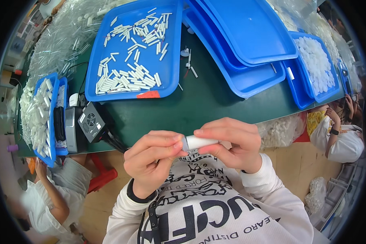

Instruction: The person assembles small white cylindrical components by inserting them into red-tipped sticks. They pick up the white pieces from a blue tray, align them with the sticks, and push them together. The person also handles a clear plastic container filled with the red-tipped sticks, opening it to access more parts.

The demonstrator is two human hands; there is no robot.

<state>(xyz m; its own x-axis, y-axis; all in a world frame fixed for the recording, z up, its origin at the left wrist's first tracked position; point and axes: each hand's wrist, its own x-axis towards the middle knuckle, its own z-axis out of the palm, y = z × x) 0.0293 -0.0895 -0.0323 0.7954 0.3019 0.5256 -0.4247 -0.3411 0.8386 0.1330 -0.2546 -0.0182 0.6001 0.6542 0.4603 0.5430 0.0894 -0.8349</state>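
White sweatshirt with black lettering (215,211) nearest. Beyond it, by the near edge of the dark green table (199,105): smooth white cylinder (202,142) with translucent greyish end. Left hand (150,156) pinches that end; right hand (239,140) grips the body, thumb against fingers. Looks light, stiff, slightly slippery; best held round the sides. Long axis runs left-right, greyish end pointing left.

The white, long-sleeved top (284,207) carries large, bold black lettering (227,206).
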